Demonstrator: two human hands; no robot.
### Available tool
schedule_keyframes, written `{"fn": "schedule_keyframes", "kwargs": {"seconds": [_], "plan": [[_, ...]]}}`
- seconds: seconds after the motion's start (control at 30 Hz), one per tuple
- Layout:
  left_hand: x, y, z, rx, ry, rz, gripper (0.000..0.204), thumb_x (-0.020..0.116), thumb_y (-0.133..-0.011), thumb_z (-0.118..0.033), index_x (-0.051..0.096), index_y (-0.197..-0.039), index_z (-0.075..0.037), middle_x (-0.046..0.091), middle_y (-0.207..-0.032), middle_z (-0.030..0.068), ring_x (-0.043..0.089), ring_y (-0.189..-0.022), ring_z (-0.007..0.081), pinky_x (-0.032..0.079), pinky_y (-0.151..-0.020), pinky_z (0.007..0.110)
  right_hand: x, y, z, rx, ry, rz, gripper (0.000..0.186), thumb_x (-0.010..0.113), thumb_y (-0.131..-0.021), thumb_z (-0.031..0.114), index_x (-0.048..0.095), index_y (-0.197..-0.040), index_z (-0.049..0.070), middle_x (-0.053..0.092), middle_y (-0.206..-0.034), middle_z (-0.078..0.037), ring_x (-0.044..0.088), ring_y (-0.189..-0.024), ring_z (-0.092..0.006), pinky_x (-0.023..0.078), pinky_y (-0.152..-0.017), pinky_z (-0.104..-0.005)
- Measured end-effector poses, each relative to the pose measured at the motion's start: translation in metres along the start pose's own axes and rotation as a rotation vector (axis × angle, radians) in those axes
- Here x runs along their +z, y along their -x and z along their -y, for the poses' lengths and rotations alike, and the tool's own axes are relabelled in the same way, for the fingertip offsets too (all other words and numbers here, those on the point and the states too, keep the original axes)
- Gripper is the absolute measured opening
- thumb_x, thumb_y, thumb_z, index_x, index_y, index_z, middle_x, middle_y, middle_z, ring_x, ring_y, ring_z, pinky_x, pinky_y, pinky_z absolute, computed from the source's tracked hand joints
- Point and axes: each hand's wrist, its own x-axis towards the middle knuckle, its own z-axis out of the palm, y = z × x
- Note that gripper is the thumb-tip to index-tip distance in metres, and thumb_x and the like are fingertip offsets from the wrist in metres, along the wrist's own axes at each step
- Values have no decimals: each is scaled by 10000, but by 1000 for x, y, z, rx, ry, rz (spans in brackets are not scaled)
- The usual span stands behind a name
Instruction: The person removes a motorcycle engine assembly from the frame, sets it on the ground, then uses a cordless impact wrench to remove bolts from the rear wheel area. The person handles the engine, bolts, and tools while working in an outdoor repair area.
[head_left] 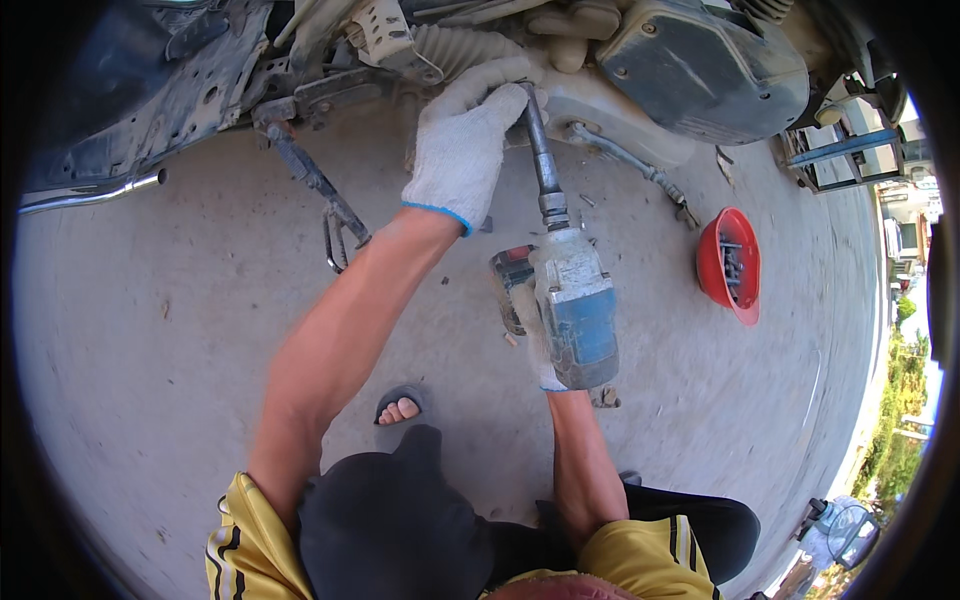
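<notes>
My right hand [533, 325], in a white knit glove, grips the handle of a blue and grey cordless impact wrench [583, 320]; the tool's body hides most of the fingers. A long steel socket extension [541, 155] runs from its nose up to the underside of a scooter engine [640, 115]. At the extension's far end, my left hand [458, 150], also in a white glove with a blue cuff edge, has its fingers and thumb closed around the tip. Whatever the tip meets is hidden behind the glove. The wrench's red and black battery [514, 270] shows on its left side.
An upturned red hard hat [712, 262] holding several bolts sits on the concrete floor to the right. A kickstand [315, 180] reaches down on the left, and a kick-start lever [635, 165] juts out on the right. A blue metal frame [845, 148] stands at the far right.
</notes>
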Motion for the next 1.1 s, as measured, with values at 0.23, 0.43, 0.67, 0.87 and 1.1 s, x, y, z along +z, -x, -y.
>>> {"fn": "schedule_keyframes", "kwargs": {"seconds": [0.23,0.43,0.67,0.87,1.1], "plan": [[-25,35,58,-457,282,-164,214,622,-1022,-69,622,-1227,-6,725,-1047,203,742,-930,299,626,-784,415,-12,60,-65,261,-246,31,275,616,-1058,158,680,-1275,4,756,-1096,-131,758,-961,-244,633,-832,-372],[-51,61,145,-825,511,-253,153,610,-1040,-106,607,-1170,-25,716,-1006,177,726,-867,278,624,-758,410,-13,74,-26,121,655,195,424,784,-800,148,703,-1208,64,734,-955,-140,727,-912,-352,558,-793,-457],[-21,37,203,-1080,440,43,113,614,-1046,-91,623,-1106,4,723,-997,150,734,-855,265,647,-810,412,-14,91,-49,259,725,132,478,686,-840,81,621,-1314,102,666,-992,-151,678,-965,-371,526,-831,-498],[2,1,241,-1006,210,230,122,575,-1062,-80,633,-1117,13,709,-958,132,732,-861,262,649,-794,410,0,83,-60,216,782,50,641,756,-768,97,558,-1377,85,663,-1003,-152,680,-954,-365,524,-824,-495],[-1,-12,225,-1065,134,257,93,605,-1068,-109,651,-1099,-34,699,-941,102,701,-819,224,630,-728,399,3,112,-81,105,914,162,710,788,-759,163,552,-1425,98,660,-1007,-134,679,-916,-331,526,-810,-472]]}}
